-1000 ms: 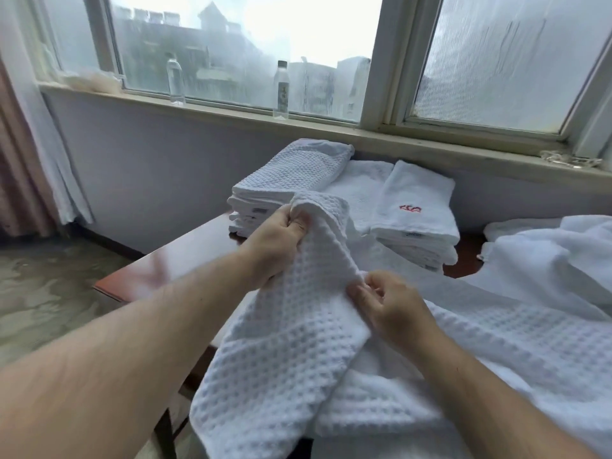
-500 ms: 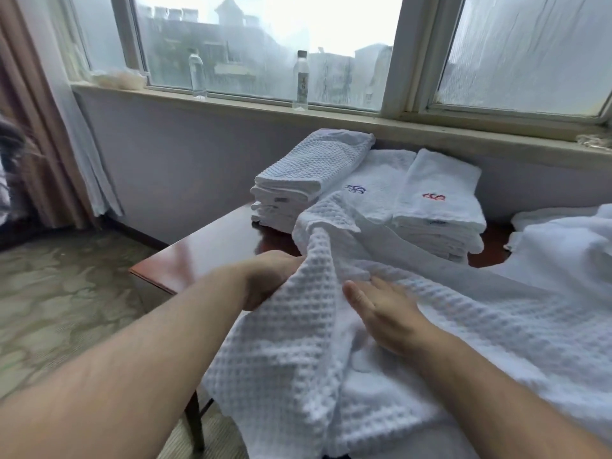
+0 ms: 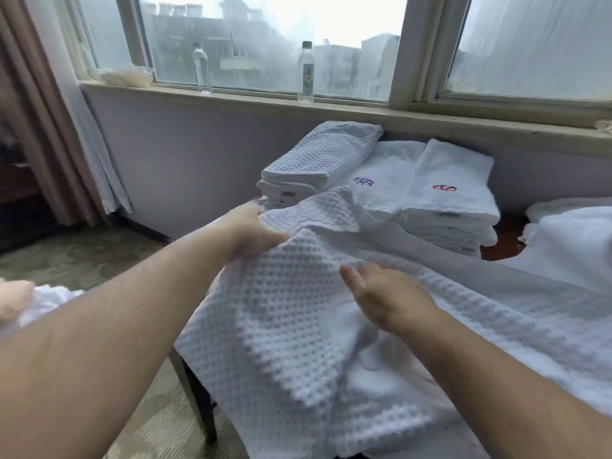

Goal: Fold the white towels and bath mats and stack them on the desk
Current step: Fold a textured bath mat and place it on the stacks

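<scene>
**Mid-fold on the waffle towel**

Head view: the left hand [image 3: 255, 233] grips the edge of the waffle towel [image 3: 291, 313], which is spread over the desk [image 3: 503, 246] right by the folded stacks [image 3: 450, 200]. The right hand [image 3: 384, 293] lies flat on it, fingers straight. Looks like the first fold, so next the edge needs carrying across and smoothing. Versus half a second ago, the left hand is nearer the stacks.

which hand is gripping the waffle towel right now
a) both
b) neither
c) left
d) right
c: the left hand has its fingers curled into a fold of the waffle towel, while the right hand is open over the cloth with its fingers straight.
</scene>
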`<action>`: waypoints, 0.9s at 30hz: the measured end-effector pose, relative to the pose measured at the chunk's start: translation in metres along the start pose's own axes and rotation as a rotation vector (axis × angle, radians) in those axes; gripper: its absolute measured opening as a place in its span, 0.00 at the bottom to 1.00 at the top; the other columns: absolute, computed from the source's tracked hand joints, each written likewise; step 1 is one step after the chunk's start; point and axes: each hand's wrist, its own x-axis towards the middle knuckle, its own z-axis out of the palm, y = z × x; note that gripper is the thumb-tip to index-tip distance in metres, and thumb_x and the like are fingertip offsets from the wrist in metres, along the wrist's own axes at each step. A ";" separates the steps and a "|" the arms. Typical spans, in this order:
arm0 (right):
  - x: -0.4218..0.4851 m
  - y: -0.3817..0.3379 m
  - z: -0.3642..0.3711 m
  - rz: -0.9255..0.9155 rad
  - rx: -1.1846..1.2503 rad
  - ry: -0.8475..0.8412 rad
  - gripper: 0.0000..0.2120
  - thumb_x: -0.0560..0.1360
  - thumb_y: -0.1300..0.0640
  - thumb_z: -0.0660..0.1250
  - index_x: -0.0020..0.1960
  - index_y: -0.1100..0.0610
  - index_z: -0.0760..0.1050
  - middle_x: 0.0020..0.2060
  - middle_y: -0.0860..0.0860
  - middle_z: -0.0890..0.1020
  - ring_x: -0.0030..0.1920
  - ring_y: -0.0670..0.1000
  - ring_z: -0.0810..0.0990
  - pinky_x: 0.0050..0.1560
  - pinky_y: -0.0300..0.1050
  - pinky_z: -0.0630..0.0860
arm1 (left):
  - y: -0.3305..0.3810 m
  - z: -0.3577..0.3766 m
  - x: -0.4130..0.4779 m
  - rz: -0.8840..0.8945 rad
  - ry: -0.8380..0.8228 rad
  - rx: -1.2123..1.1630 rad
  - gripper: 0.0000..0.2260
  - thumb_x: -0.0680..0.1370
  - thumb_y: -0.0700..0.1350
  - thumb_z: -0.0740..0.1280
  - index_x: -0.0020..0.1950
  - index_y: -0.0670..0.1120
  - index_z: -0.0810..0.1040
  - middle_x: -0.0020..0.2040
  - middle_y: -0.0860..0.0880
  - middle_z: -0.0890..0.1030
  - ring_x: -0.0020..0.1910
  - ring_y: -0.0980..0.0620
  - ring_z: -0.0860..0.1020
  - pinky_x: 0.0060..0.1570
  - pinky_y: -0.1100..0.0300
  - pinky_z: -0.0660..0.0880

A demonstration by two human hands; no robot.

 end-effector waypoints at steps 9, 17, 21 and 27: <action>0.007 -0.013 0.022 -0.317 0.017 0.092 0.26 0.83 0.38 0.54 0.78 0.46 0.64 0.77 0.51 0.67 0.77 0.52 0.61 0.76 0.46 0.57 | -0.014 -0.012 0.021 0.110 0.264 0.313 0.11 0.76 0.54 0.60 0.51 0.51 0.77 0.51 0.51 0.79 0.51 0.48 0.76 0.49 0.53 0.75; 0.030 -0.009 0.014 -0.179 0.515 0.247 0.23 0.75 0.36 0.52 0.47 0.49 0.80 0.46 0.48 0.85 0.53 0.53 0.80 0.58 0.50 0.72 | -0.015 0.053 -0.011 0.518 0.392 0.113 0.08 0.74 0.49 0.64 0.48 0.51 0.81 0.44 0.55 0.76 0.41 0.60 0.73 0.46 0.63 0.66; 0.036 0.002 0.002 -0.017 1.011 0.255 0.20 0.76 0.43 0.63 0.43 0.58 0.83 0.38 0.56 0.86 0.44 0.58 0.85 0.57 0.63 0.79 | -0.017 0.094 -0.012 0.412 -0.040 0.271 0.17 0.78 0.49 0.64 0.67 0.53 0.78 0.64 0.53 0.77 0.66 0.53 0.73 0.67 0.59 0.67; 0.021 0.013 -0.011 -0.074 0.548 0.148 0.07 0.78 0.54 0.68 0.45 0.52 0.84 0.40 0.45 0.86 0.45 0.45 0.83 0.51 0.45 0.78 | -0.021 0.116 -0.010 0.271 -0.032 0.568 0.29 0.78 0.63 0.52 0.79 0.59 0.57 0.80 0.48 0.59 0.76 0.46 0.56 0.73 0.46 0.51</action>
